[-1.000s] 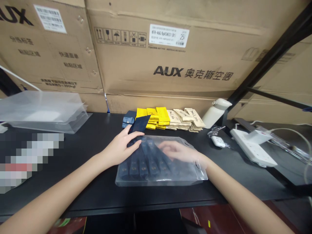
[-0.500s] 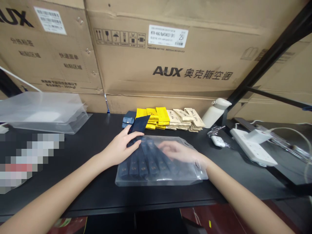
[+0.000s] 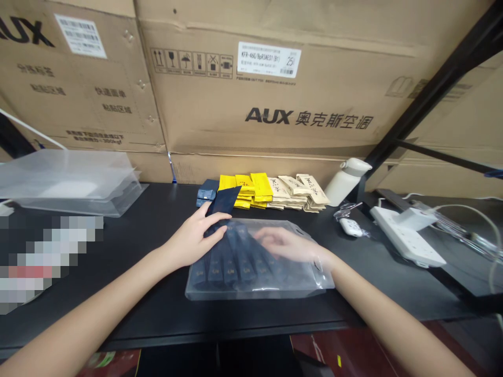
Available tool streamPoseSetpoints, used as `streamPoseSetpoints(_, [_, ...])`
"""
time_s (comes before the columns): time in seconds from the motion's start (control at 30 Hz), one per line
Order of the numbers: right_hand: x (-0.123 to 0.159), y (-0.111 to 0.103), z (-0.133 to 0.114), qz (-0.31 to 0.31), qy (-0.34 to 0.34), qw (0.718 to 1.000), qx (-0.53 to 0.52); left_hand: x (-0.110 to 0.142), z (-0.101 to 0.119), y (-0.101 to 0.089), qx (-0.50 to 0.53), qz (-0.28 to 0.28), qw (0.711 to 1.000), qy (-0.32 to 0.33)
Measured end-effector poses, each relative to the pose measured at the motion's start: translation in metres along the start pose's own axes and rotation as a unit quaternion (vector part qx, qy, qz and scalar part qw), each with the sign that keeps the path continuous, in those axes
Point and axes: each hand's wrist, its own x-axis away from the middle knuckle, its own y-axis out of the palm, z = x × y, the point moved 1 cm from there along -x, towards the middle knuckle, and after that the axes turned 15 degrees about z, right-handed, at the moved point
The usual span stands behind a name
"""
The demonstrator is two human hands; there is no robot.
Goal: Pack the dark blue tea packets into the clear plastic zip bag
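Note:
A frosted clear plastic bag (image 3: 294, 285) lies on the black table in front of me. Inside it, several dark blue packets (image 3: 231, 264) with small gold marks stand side by side in its left part. My left hand (image 3: 194, 235) is at the bag's upper left, its fingers closed on a dark blue packet (image 3: 225, 203) that sticks up past the bag's edge. My right hand (image 3: 285, 243) reaches into the bag from the right. Its curled fingers, blurred by the plastic, are by the packets' upper ends; what they grip is unclear.
Behind the bag sit stacked yellow packets (image 3: 261, 187), beige packets (image 3: 313, 191) and small blue packets (image 3: 206, 191). A white bottle (image 3: 346, 183), an earphone case (image 3: 351, 227) and a power strip (image 3: 408, 238) are to the right. Clear bags (image 3: 102, 178) lie left; cardboard boxes (image 3: 220, 115) stand behind.

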Motion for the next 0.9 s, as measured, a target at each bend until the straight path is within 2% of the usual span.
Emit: streamPoseSetpoints(0.9, [0.0022, 0.0007, -0.0002, 0.013, -0.006, 0.999, 0.043, 0.0011, -0.0021, 0.001, -0.009, -0.001, 1.0, 0.005])
